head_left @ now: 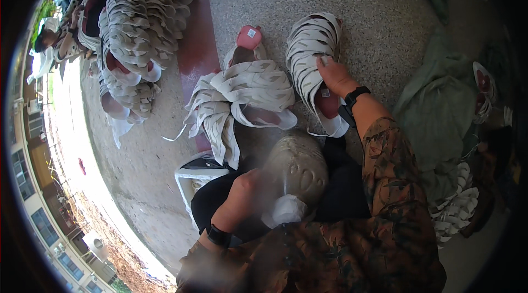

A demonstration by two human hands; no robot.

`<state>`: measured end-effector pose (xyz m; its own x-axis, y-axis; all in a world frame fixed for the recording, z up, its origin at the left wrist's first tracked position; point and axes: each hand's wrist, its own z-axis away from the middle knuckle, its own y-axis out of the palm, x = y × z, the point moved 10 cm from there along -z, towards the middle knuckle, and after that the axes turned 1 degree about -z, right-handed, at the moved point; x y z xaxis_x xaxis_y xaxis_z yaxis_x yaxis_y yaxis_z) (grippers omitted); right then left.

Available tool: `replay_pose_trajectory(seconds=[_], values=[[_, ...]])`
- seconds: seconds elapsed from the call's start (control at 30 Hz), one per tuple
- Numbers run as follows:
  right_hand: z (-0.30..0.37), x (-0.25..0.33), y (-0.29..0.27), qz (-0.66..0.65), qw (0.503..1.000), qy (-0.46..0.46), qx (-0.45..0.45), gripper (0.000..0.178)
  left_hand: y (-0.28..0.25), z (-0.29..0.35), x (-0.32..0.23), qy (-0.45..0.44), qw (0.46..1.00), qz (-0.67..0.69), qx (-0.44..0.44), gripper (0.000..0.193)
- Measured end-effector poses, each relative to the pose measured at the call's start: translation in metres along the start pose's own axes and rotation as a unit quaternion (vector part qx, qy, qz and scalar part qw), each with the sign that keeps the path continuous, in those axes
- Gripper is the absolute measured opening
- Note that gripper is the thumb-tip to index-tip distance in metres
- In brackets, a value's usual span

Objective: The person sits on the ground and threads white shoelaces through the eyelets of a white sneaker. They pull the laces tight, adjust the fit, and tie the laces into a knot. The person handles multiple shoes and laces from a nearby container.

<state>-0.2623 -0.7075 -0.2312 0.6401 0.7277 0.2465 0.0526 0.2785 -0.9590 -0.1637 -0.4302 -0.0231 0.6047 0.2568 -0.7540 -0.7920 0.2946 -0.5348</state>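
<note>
While the left hand curls shut around a pale, rounded form on the lap, its fingers are pressed against the near side and a white scrap sits just below it; the form is blurred, so what it is made of cannot be told, though it looks light and smooth and likely to roll if gripped only at the top. Beyond the knees, the right hand reaches out with fingers spread and laid flat on a stack of white shoe uppers, touching its near flank rather than clamping it. These cut pieces look thin, floppy and light, nested one over another, so I judge they would slide apart if lifted by a single layer; pinching several at the bunched end, near the pink lining under the wrist, seems the safer hold. Just left of that stack lies a second bundle with a pink piece at its far end. Farther off at upper left, a big pile rests on the speckled floor.
</note>
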Motion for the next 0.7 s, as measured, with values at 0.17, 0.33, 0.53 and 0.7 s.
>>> replay_pose_trajectory(seconds=[0.17, 0.33, 0.53, 0.7], values=[[0.034, -0.010, -0.018, 0.040, 0.999, -0.012, 0.023, 0.036, -0.004, -0.006, -0.021, 0.038, 0.999, 0.002, -0.018, 0.008], [0.073, -0.028, -0.082, -0.014, 0.998, 0.064, 0.017, 0.034, 0.002, 0.000, -0.021, 0.044, 0.998, -0.010, -0.034, 0.009], [0.126, 0.027, -0.269, 0.098, 0.965, -0.084, -0.230, 0.041, -0.010, -0.006, -0.017, 0.024, 0.989, 0.069, -0.130, 0.014], [0.192, 0.126, -0.393, 0.145, 0.879, -0.260, -0.373, 0.045, -0.056, 0.025, -0.049, 0.085, 0.919, 0.258, -0.286, 0.024]])
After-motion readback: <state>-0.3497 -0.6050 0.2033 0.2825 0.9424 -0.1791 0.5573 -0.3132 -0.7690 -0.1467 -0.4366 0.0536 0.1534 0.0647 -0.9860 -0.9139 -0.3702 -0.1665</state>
